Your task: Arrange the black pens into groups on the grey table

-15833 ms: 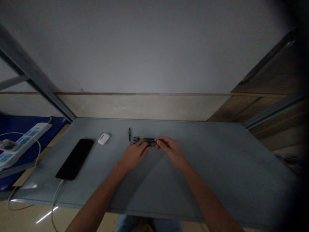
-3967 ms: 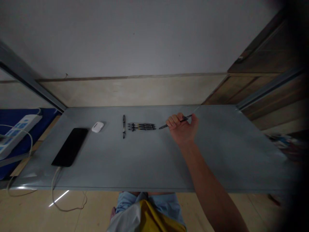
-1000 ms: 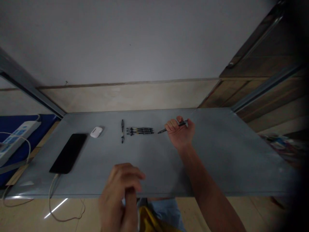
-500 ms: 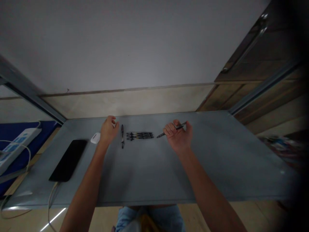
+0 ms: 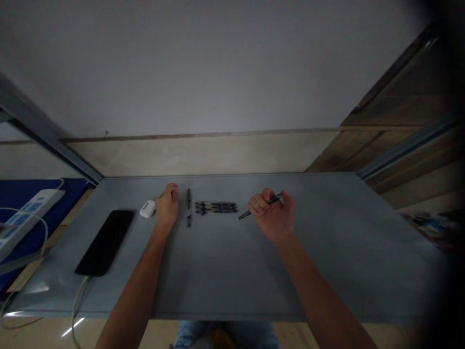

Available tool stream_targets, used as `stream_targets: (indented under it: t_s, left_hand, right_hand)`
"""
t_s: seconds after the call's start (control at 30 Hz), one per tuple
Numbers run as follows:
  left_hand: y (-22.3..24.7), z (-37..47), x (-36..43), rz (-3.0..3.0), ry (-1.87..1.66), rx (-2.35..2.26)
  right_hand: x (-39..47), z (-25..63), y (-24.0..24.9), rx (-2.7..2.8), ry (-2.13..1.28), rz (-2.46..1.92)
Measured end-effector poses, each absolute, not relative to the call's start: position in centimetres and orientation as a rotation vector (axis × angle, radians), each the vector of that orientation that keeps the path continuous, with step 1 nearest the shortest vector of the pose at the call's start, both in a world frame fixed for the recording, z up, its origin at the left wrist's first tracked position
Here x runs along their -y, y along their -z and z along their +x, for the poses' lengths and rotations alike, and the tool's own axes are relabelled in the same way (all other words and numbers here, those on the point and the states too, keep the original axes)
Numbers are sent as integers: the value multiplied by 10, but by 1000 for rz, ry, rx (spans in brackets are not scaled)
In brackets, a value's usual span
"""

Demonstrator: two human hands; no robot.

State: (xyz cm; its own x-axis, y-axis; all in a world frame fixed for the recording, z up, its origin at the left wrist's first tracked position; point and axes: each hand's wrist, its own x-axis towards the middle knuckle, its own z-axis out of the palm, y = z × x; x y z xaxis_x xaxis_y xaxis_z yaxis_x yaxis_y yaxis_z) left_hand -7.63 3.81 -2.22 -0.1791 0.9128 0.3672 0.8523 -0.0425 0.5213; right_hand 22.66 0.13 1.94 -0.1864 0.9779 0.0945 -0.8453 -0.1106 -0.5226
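Note:
My right hand is closed around a dark pen, whose tip points left and down above the table. My left hand is at the table with its fingers curled in and its thumb against them; nothing shows in it. Between the hands, several black pens lie side by side in a row, pointing sideways. One more pen lies crosswise to them, just right of my left hand. A white earbud case sits at the left side of that hand, partly behind it.
A black phone with a white cable lies at the left of the grey table. A white power strip rests on a blue surface beyond the left edge. A wall stands behind the table.
My view has shifted slightly. My left hand has come closer to the earbud case, and its thumb has drawn in towards the fingers. My right hand still holds the pen.

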Motion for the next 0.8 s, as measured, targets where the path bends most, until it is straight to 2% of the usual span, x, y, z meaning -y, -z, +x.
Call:
stream_targets:
  t_s: [0.3, 0.57, 0.8]
  left_hand:
    - [17, -58, -29, 2281, -1061, -2102]
    - [10, -55, -22, 2311, -499, -2346]
    - [6, -49, -20, 2288, -371, -2358]
  right_hand:
    - [0, 227, -22, 535, -1676, -296]
    - [-1, 228, -20, 501, -1665, -274]
    - [0, 229, -20, 508, -1658, -270]
